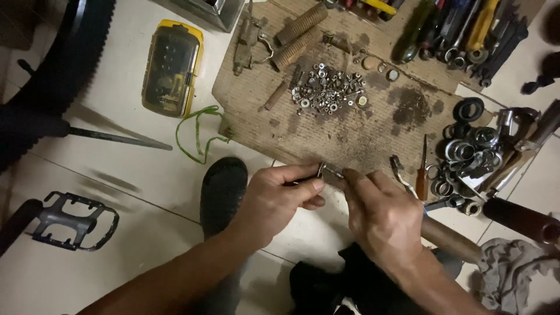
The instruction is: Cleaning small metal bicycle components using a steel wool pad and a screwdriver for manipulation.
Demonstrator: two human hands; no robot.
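Low in the middle of the view, my left hand (279,198) and my right hand (382,213) meet over the near edge of a stained cardboard sheet (326,134). Together they pinch a small metal part (326,171) between thumbs and fingertips; its exact shape is hidden by my fingers. My left hand also grips something thin and dark that runs toward the part. A pile of small nuts and washers (328,90) lies on the cardboard beyond my hands.
A red-handled screwdriver (422,172) and metal rings and bearings (469,157) lie at right. Tools (461,32) line the top right. A yellow bit case (172,67), green cord (198,134), bicycle pedal (73,221), tyre (64,64), black shoe (221,186) and grey rag (513,274) surround.
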